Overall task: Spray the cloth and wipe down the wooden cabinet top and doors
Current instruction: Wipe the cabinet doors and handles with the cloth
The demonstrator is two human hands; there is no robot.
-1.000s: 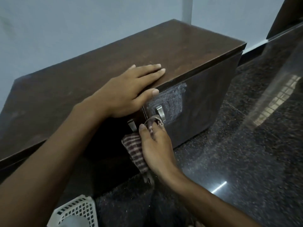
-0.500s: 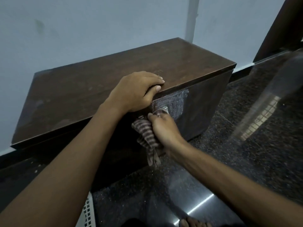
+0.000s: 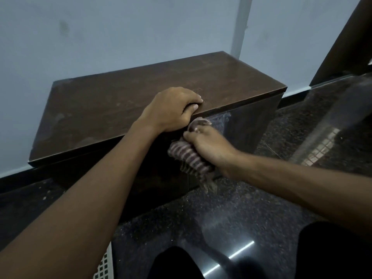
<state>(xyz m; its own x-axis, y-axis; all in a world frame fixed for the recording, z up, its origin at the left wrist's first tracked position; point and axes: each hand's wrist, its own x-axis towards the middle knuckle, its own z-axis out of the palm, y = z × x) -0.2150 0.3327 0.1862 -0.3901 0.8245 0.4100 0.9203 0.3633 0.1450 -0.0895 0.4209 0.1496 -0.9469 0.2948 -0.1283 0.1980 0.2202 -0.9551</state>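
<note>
A low dark wooden cabinet (image 3: 112,101) stands against the pale wall. My left hand (image 3: 173,109) rests on the front edge of its top, fingers curled over the top and thumb hooked under the lip. Just below, my right hand (image 3: 209,146) grips a striped cloth (image 3: 187,156) and presses it against the right door (image 3: 247,125), where a dull wet smear shows. The cloth's loose end hangs down toward the floor. The door handles are hidden behind my hands. No spray bottle is in view.
The floor is polished black granite (image 3: 231,208) with bright reflections. A white lattice basket (image 3: 103,268) pokes in at the bottom edge beside my left arm. My dark-clothed knees (image 3: 177,262) fill the bottom. A dark door frame (image 3: 346,37) rises at right.
My left hand went from lying flat on the cabinet top to curling over its front edge. My right hand moved the cloth up the right door. The camera pulled back and up.
</note>
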